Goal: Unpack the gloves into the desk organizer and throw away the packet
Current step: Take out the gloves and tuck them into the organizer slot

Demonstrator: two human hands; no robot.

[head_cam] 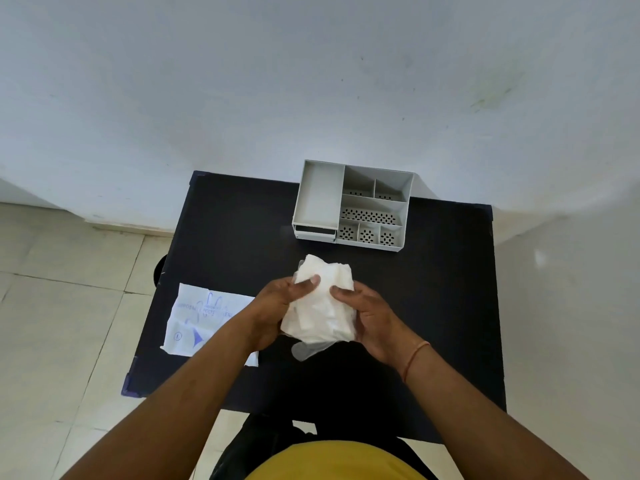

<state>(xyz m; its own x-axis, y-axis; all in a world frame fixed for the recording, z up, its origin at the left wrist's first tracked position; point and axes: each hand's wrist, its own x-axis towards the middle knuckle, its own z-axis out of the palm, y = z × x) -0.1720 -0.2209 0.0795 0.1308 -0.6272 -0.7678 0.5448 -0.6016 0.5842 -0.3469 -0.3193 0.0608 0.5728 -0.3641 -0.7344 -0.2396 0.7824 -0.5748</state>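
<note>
Above a dark table (433, 306), a left hand (277, 306) and right hand (370, 317) clasp a crumpled white bundle of gloves (322, 299) from either side, its long axis running roughly toward the grey desk organizer (353, 202) beyond. The flattened packet (201, 317) lies at the table's left edge.

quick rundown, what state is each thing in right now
gloves: bunched in a white wad, gripped in both hands above the table
left hand: closed on the wad's left side
right hand: closed on its right side
packet: lying flat at the table's left edge, partly under the left forearm
desk organizer: upright at the back of the table, visible compartments empty
</note>
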